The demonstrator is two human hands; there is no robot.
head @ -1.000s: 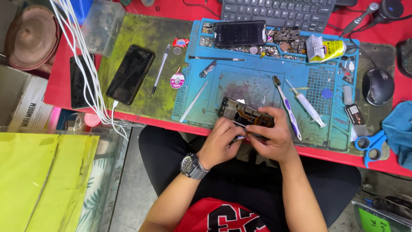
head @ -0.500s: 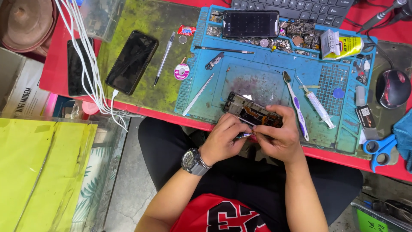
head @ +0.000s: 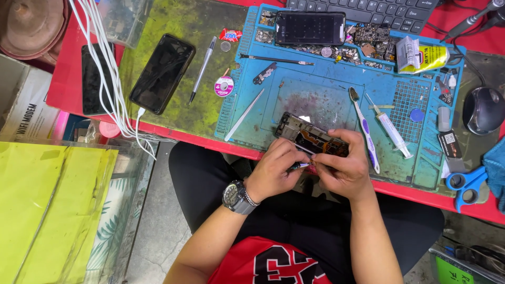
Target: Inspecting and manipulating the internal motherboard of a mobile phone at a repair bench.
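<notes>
Down at the near edge of the blue work mat: opened phone frame, lying tilted, inner parts up. Right hand curled over its near right corner, fingers pressed to the frame. Left hand pinched shut on a thin metal tool, tip at the frame's near edge, just beside the right fingers; wristwatch on that wrist. Just right of the frame, a purple-and-white toothbrush and a syringe, side by side. Left of it, flat tweezers. Farther back on the mat, a dark phone among loose small parts. Off on the green part of the bench, another black phone, a pen, white cables. Blue scissors at the far right.
</notes>
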